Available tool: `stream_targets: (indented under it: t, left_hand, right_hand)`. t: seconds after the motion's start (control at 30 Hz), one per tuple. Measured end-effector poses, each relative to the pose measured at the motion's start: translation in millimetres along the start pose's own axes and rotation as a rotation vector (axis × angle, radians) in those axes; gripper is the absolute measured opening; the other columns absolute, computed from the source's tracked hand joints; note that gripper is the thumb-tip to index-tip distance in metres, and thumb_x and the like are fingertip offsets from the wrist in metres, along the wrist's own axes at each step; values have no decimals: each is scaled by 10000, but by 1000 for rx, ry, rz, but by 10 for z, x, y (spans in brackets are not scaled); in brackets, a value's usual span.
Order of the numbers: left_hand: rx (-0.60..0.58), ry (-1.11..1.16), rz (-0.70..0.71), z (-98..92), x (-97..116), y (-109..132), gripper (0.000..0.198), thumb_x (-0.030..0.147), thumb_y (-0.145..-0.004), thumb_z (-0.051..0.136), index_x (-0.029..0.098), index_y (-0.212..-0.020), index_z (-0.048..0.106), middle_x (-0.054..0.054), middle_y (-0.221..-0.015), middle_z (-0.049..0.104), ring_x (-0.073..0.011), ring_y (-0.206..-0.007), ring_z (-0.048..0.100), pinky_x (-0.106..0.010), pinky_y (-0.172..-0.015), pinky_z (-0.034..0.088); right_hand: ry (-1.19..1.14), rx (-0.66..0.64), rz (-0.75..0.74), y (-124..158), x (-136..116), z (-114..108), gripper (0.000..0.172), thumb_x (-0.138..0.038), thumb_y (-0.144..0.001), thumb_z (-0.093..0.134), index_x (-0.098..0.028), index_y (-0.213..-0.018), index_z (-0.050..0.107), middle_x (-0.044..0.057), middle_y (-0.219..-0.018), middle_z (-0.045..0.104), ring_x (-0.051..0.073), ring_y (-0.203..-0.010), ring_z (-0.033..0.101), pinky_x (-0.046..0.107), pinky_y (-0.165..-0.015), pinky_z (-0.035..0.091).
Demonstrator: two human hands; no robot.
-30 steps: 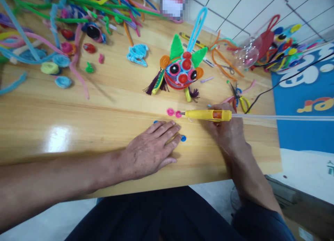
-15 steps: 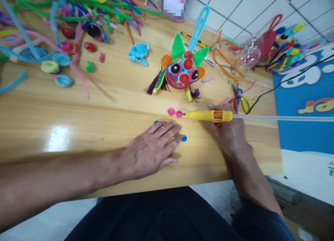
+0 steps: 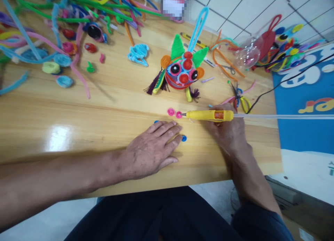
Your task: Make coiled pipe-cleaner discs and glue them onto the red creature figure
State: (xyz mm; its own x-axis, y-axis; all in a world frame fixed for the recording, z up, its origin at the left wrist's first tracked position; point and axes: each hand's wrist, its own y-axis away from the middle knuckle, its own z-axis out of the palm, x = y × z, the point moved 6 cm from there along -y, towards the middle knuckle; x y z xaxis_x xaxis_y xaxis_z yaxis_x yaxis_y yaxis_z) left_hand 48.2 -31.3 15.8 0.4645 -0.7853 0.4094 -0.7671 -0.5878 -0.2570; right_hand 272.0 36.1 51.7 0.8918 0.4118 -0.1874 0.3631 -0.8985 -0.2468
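My right hand (image 3: 228,133) is closed around a yellow hot glue gun (image 3: 208,115), a clear glue stick trailing from its back end. Its metal nozzle touches or hovers just at a small pink coil (image 3: 179,114); a second pink coil (image 3: 171,111) lies just left of it. My left hand (image 3: 153,147) rests flat on the wooden table (image 3: 125,105), fingers stretched out. A blue coil (image 3: 184,138) sits by its fingertips, and another blue piece (image 3: 156,122) peeks out beyond the fingers, mostly covered.
Beyond the coils stands a colourful animal-face ornament (image 3: 182,72) with green ears and a blue loop. Pipe cleaners (image 3: 78,56) and coiled pieces crowd the far left. Scissors (image 3: 238,96), a yellow cutter (image 3: 194,39) and a clear plastic ball (image 3: 247,56) lie right. A black cord (image 3: 287,81) crosses there.
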Motion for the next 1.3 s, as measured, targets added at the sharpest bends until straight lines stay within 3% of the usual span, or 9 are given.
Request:
stream_targets:
  t: [0.17, 0.37, 0.63, 0.9, 1.3]
  left_hand:
    - [100, 37, -77, -169, -88, -35, 388, 396, -1050, 549, 127, -1298, 679, -208, -1546, 563, -368, -1450, 498, -550, -1147, 416]
    - [141, 23, -155, -172, -199, -67, 413, 428, -1033, 557, 138, -1301, 678, -230, -1593, 493, -405, -1497, 427, -615, -1152, 386]
    - [120, 98, -180, -132, -234, -74, 401, 400, -1008, 597, 154, -1310, 692, -218, -1589, 496, -421, -1483, 432, -644, -1169, 371]
    - [105, 128, -216, -176, -241, -88, 411, 406, -1024, 569, 156, -1330, 681, -207, -1611, 464, -408, -1501, 399, -642, -1185, 350]
    - [52, 72, -245, -362, -303, -69, 368, 403, -1046, 536, 164, -1248, 729, -183, -1536, 562, -382, -1462, 458, -620, -1157, 377]
  right_hand:
    - [-4, 21, -1, 3, 17, -9, 189, -269, -881, 649, -246, -1065, 609, 96, -972, 717, 304, -871, 706, 442, -714, 592]
    - [-10, -13, -15, 4, 13, 16, 182, -258, -880, 626, -278, -1057, 591, 92, -978, 714, 321, -891, 707, 465, -725, 595]
    - [10, -35, -17, -12, 6, 44, 188, -244, -878, 622, -294, -1053, 578, 84, -1001, 725, 316, -919, 705, 458, -741, 598]
    - [-62, 12, 77, 16, 60, 6, 247, -272, -853, 645, -250, -1097, 614, 94, -987, 734, 290, -812, 716, 403, -622, 577]
    - [-53, 132, 48, -12, 73, -52, 300, -163, -750, 635, -256, -1032, 592, 84, -1014, 738, 300, -867, 723, 453, -763, 611]
